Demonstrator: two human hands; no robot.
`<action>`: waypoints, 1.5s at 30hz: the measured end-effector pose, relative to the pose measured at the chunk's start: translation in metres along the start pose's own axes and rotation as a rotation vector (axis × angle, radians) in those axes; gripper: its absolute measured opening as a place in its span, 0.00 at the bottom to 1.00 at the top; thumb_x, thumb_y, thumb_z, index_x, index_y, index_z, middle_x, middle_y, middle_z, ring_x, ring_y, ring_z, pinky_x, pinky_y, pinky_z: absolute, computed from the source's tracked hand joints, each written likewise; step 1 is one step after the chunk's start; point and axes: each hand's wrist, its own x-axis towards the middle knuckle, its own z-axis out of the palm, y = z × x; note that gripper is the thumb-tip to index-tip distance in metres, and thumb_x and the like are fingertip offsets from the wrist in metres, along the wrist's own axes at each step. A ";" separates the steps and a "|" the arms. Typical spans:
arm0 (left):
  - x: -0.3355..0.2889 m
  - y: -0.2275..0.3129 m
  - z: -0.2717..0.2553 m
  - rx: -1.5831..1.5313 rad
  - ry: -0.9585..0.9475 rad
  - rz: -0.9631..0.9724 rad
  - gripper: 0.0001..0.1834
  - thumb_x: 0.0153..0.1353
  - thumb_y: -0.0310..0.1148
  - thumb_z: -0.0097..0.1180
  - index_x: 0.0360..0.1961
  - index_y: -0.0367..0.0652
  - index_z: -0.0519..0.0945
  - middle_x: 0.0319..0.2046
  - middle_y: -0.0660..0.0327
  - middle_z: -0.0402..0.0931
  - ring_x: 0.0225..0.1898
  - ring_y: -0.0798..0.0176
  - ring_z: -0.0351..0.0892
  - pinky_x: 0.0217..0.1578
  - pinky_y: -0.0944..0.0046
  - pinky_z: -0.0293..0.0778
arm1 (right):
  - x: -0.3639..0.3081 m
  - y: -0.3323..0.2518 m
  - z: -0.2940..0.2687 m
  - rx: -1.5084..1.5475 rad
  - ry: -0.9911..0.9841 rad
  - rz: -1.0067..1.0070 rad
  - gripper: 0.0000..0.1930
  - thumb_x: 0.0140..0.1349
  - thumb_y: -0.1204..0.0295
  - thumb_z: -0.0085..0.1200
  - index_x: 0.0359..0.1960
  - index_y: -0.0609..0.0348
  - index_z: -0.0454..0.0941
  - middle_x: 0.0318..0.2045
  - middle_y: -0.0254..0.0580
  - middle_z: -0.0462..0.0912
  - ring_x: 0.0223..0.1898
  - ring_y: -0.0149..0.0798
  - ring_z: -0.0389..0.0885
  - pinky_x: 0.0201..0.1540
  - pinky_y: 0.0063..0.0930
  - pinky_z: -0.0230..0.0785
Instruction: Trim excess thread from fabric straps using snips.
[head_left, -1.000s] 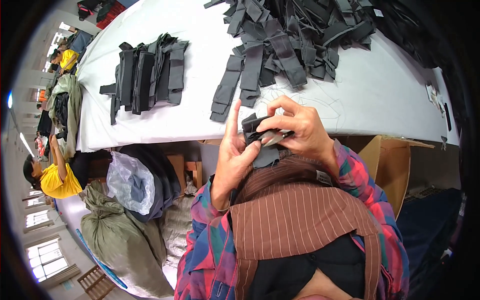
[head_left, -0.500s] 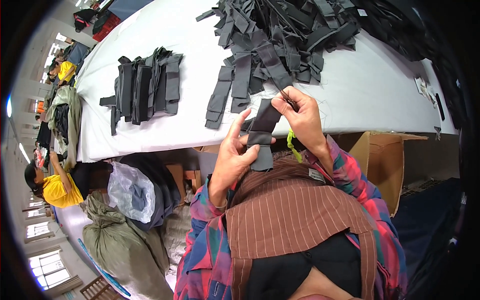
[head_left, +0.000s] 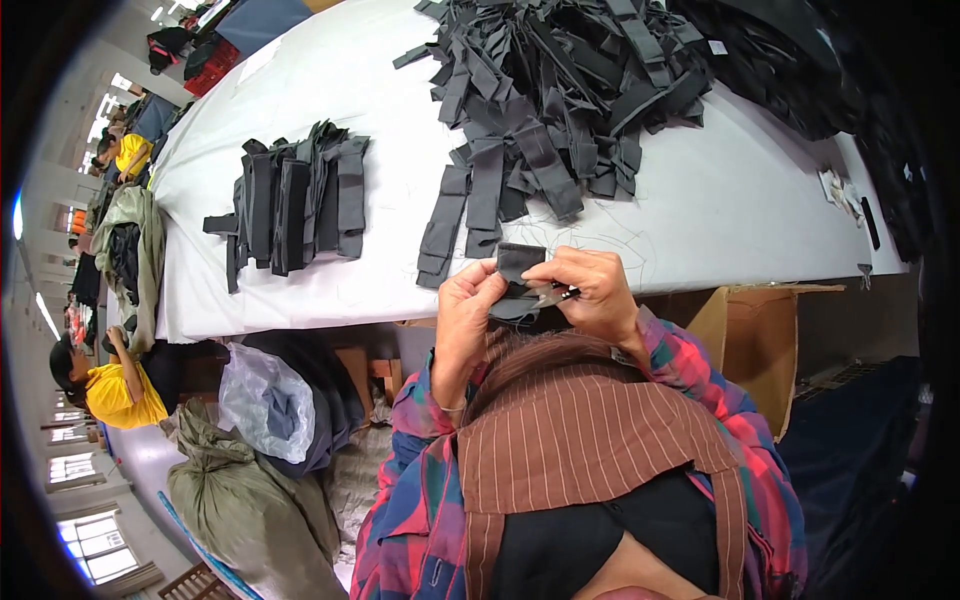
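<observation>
Close to my body at the table's near edge, my left hand [head_left: 464, 308] pinches a folded dark grey fabric strip [head_left: 520, 259] between thumb and fingers. My right hand [head_left: 597, 286] is closed around a small tool that looks like thread snips [head_left: 551, 294], with a metallic part toward the strip and a dark end. Its fingertips meet the right side of the strip. The strip's lower part is partly hidden by my hands. Beyond them lies a big loose heap of similar strips [head_left: 540, 150]. A neater row of strips [head_left: 290, 205] is on the left.
The white-covered table [head_left: 400, 120] curves across the far side, with loose threads near the heap. Black material [head_left: 770, 75] lies at far right. A cardboard box [head_left: 745, 330] stands below the edge at right. Sacks [head_left: 255, 500] and a clear plastic bag [head_left: 265, 400] sit at left; people in yellow are beyond.
My right hand has come down beside my left, bringing the tool against the strip. The strip has been shifted in my left fingers, and the bright green cord is now out of sight.
</observation>
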 end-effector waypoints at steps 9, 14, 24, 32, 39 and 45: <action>0.017 0.005 0.000 -0.138 0.028 -0.037 0.11 0.64 0.28 0.53 0.43 0.33 0.78 0.33 0.65 0.79 0.31 0.77 0.75 0.33 0.76 0.71 | 0.022 0.013 0.003 0.045 -0.001 0.105 0.11 0.45 0.83 0.59 0.31 0.56 0.81 0.22 0.39 0.77 0.23 0.39 0.77 0.25 0.28 0.68; 0.026 0.005 -0.001 0.024 0.119 -0.034 0.09 0.62 0.27 0.55 0.41 0.33 0.80 0.31 0.67 0.79 0.28 0.78 0.74 0.31 0.77 0.69 | 0.037 0.015 -0.005 0.065 -0.080 0.107 0.08 0.48 0.80 0.62 0.31 0.57 0.81 0.22 0.39 0.77 0.22 0.38 0.77 0.25 0.27 0.65; 0.031 0.014 -0.008 0.096 0.115 -0.122 0.06 0.59 0.26 0.57 0.35 0.34 0.82 0.26 0.68 0.78 0.26 0.79 0.73 0.28 0.77 0.68 | 0.067 0.023 -0.029 -0.421 -0.171 -0.264 0.11 0.48 0.65 0.63 0.35 0.46 0.80 0.23 0.27 0.73 0.26 0.34 0.69 0.31 0.29 0.54; 0.032 0.012 -0.016 0.181 0.050 -0.174 0.05 0.58 0.26 0.57 0.31 0.35 0.81 0.23 0.71 0.75 0.21 0.80 0.67 0.23 0.78 0.61 | 0.071 0.028 -0.030 -0.399 -0.251 -0.324 0.10 0.47 0.64 0.64 0.32 0.45 0.81 0.22 0.25 0.72 0.25 0.33 0.67 0.31 0.28 0.54; 0.032 0.014 -0.019 0.175 0.061 -0.196 0.04 0.58 0.26 0.58 0.29 0.37 0.81 0.23 0.72 0.75 0.23 0.81 0.68 0.24 0.77 0.62 | 0.069 0.027 -0.040 -0.408 -0.238 -0.304 0.08 0.48 0.65 0.64 0.30 0.47 0.80 0.20 0.27 0.72 0.23 0.34 0.68 0.30 0.29 0.54; 0.031 0.018 -0.018 0.007 0.156 -0.134 0.06 0.58 0.28 0.57 0.26 0.38 0.79 0.21 0.71 0.74 0.22 0.79 0.68 0.25 0.77 0.62 | 0.060 0.017 -0.038 -0.381 -0.091 -0.195 0.09 0.48 0.67 0.64 0.32 0.49 0.80 0.21 0.29 0.74 0.23 0.35 0.69 0.30 0.30 0.54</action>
